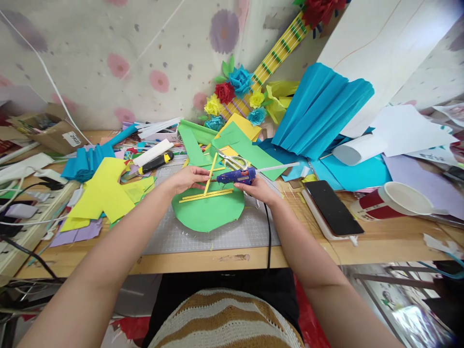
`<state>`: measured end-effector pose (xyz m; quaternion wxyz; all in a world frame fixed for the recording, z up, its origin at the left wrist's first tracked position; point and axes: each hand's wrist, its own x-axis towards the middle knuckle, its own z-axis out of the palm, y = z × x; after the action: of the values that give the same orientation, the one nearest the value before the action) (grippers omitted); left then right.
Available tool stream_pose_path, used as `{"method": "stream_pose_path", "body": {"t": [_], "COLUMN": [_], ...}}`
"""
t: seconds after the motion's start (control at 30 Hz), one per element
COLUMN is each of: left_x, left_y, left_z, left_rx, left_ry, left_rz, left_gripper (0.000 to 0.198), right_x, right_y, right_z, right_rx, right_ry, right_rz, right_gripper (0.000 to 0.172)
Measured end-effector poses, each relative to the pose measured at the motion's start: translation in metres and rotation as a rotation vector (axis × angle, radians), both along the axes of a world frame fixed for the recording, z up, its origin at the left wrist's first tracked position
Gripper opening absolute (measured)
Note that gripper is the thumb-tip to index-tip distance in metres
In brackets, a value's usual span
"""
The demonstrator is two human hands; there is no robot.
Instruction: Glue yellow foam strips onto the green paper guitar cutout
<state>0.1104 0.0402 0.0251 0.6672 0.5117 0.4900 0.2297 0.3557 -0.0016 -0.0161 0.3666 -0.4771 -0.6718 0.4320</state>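
Observation:
A green rounded paper shape (208, 210) lies on a grey cutting mat (217, 237) in front of me. Thin yellow paper strips (206, 195) lie across it. My left hand (186, 179) pinches an upright, tilted yellow strip (211, 171) above the green shape. My right hand (259, 190) grips a blue hot glue gun (235, 177), its nozzle pointing left at the strip and a glue stick jutting out to the right. The gun's black cord (268, 232) runs down over the table edge.
Scissors (234, 162) lie just behind the glue gun. A black-and-yellow utility knife (156, 163) rests at left among yellow and blue paper scraps. A black phone (332, 207) and a red-and-white cup (391, 200) lie at right. Paper flowers and a paper guitar (253, 72) lean on the wall.

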Motion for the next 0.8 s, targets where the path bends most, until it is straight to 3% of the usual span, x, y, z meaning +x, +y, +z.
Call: {"method": "stream_pose_path", "body": {"t": [0.4,0.8], "left_x": [0.002,-0.004], "left_y": [-0.005,-0.004], "left_z": [0.009,0.012], "left_rx": [-0.03,-0.047], "left_ry": [0.055,0.071], "left_rz": [-0.03,-0.133], "left_gripper": [0.032,0.032], "right_x": [-0.001,0.002], "right_y": [0.001,0.001], "right_z": [0.002,0.005], "right_rx": [0.034,0.038], "right_ry": [0.087,-0.017], "right_rz": [-0.063,-0.165], "right_gripper": [0.049,0.043]}}
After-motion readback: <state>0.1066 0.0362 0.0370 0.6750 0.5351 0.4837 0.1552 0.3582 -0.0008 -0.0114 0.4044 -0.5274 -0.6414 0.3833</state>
